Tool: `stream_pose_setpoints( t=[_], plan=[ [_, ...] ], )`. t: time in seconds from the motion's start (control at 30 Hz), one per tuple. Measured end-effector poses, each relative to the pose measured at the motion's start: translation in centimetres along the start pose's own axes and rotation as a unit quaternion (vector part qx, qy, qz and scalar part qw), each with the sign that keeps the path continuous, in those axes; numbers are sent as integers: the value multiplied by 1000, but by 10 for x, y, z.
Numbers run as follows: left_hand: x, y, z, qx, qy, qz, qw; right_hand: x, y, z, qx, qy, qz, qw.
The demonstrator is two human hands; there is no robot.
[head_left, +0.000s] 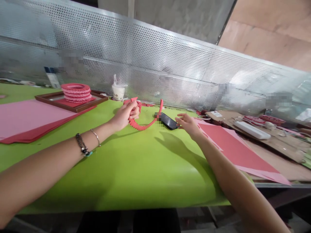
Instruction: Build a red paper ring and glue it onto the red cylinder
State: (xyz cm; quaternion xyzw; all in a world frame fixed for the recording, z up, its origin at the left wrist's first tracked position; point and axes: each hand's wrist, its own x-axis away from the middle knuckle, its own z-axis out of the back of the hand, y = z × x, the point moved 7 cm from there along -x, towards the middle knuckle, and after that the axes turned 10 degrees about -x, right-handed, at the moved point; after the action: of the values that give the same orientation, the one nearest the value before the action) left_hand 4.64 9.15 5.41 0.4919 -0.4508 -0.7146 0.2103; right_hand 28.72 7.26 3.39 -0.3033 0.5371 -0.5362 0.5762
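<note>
My left hand (130,113) is closed around a long red paper strip (143,127) with a notched edge. Its free end curves across the table and rises near a black phone (167,120). The phone lies flat, its dark face mirroring the perforated panel. My right hand (187,124) hovers at the phone's right end, fingers apart and nothing seen in them; whether a fingertip touches the phone I cannot tell. More folded red paper (131,99) shows about my left fist, partly hidden by it.
A brown frame (46,98) at left bears a stack of red and pink rings (76,92). Pink sheets (29,118) lie before it; red sheets (243,150) are at right. Behind stand a paper cup (118,93), a white bottle (52,78) and a perforated metal panel (145,58).
</note>
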Motion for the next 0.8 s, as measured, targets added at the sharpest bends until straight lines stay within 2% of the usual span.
stream_pose_setpoints(
  t=[0.17, 0.37, 0.47, 0.57, 0.7, 0.8],
  plan=[
    [3, -4, -10, 155, -13, 52, 986, 7, 13, -21, 20, -35, -50, 998],
    [10, -4, -32, 190, -79, 65, 976, 8, 14, -29, 19, -43, -53, 997],
    [12, -5, -35, 129, -80, 56, 987, 6, 14, -30, 28, -43, -23, 998],
    [14, -3, -30, -13, -46, 30, 998, 5, 7, -30, 42, -37, 29, 998],
    [16, 2, -24, -154, 4, 37, 987, 10, -9, -28, 61, -35, 95, 993],
    [15, 3, -23, -218, 2, 47, 975, 18, -25, -29, 101, -30, 165, 981]
  ],
)
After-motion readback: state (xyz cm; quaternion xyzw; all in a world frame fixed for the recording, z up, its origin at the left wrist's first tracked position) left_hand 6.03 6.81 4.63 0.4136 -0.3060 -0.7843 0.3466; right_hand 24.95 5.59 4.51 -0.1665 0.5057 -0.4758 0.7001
